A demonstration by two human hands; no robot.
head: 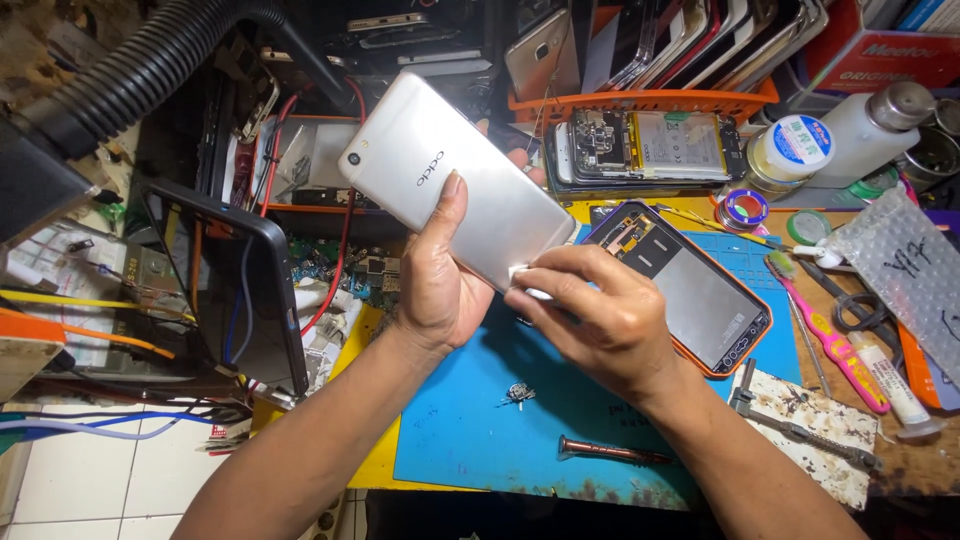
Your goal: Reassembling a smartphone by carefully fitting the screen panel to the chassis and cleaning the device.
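Silver phone (pixel 455 170) held above the surface, back cover facing up, tilted with its camera corner pointing to the far left. Cover looks smooth, matte, one small round lens at the upper corner. Left hand (pixel 440 275) grips it from below, thumb lying across the back. Right hand (pixel 590 315) is at the phone's lower right corner, fingers (pixel 545 275) pinched on a small white piece pressed against the edge; can't tell what it is.

Below: blue work mat (pixel 470 420) over a yellow surface, rusty along the near edge. On the mat, a screwdriver (pixel 610 452) near the front edge, and an opened phone in an orange frame (pixel 690 285) just right of the hands. Pink toothbrush (pixel 825 335) towards the right edge. Orange tray (pixel 650 100) of phone parts at the back, black corrugated hose (pixel 150 65) at the far left corner.
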